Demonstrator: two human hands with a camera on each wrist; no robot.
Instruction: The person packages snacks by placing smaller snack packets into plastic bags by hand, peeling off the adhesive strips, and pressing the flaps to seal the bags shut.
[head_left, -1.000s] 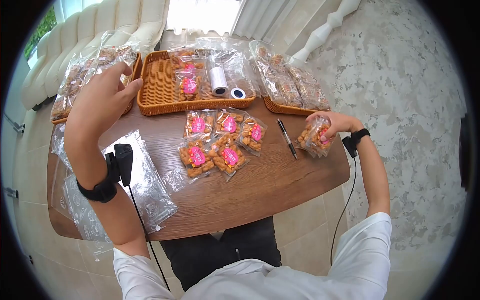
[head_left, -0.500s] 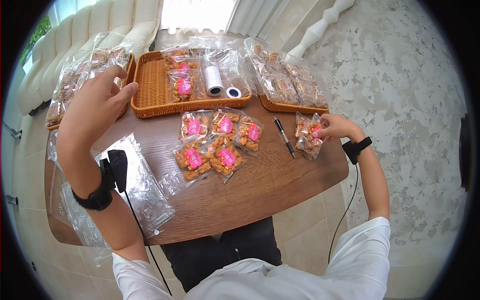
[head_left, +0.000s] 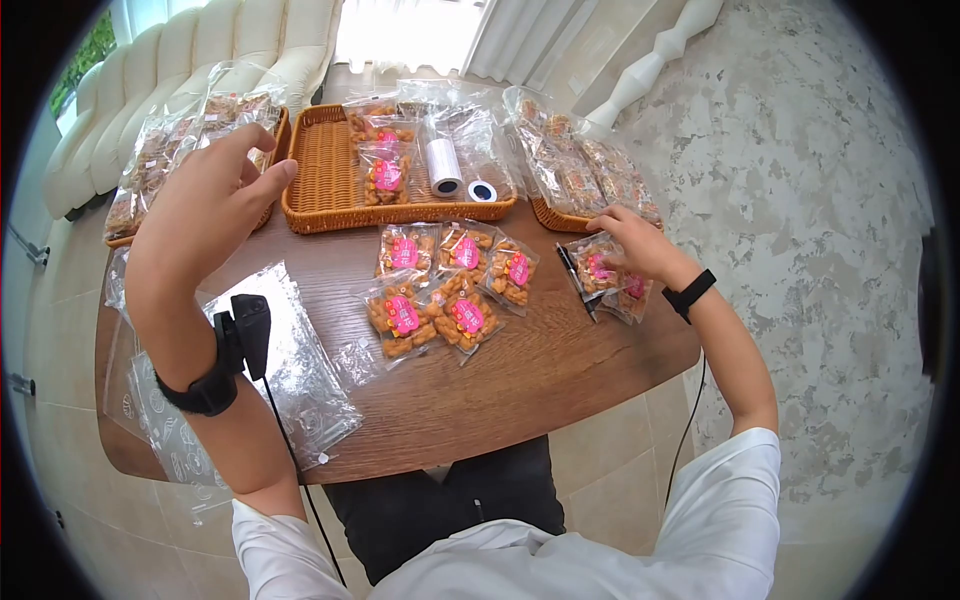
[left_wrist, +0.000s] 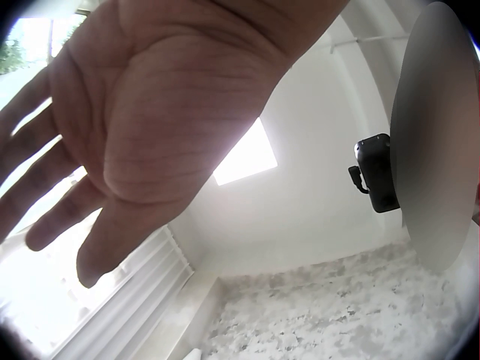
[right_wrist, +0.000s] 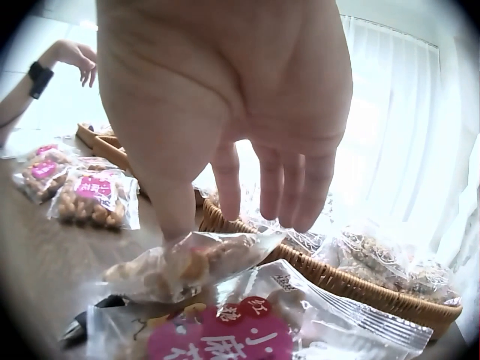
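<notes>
My left hand (head_left: 195,205) is raised above the left side of the table, holding nothing; its fingers spread apart in the left wrist view. At the table's right, my right hand (head_left: 640,245) is over two clear packets of fried dough twists with pink labels. Its thumb (right_wrist: 176,214) touches the upper packet (right_wrist: 202,262), while the other fingers extend loosely beyond it. That packet overlaps a black pen (head_left: 567,262). The lower packet (right_wrist: 247,330) lies nearer the right wrist camera. Several matching packets (head_left: 402,316) lie grouped in the middle of the table.
A wicker tray (head_left: 320,180) at the back holds more packets, a white label roll (head_left: 443,165) and a smaller roll (head_left: 482,191). Bagged snacks fill baskets on both sides. Flat clear plastic bags (head_left: 285,350) lie at the table's left.
The right hand has set down the packets it held and shifted left and back over them. One packet now lies farther left, against the pen. The left hand stays raised.
</notes>
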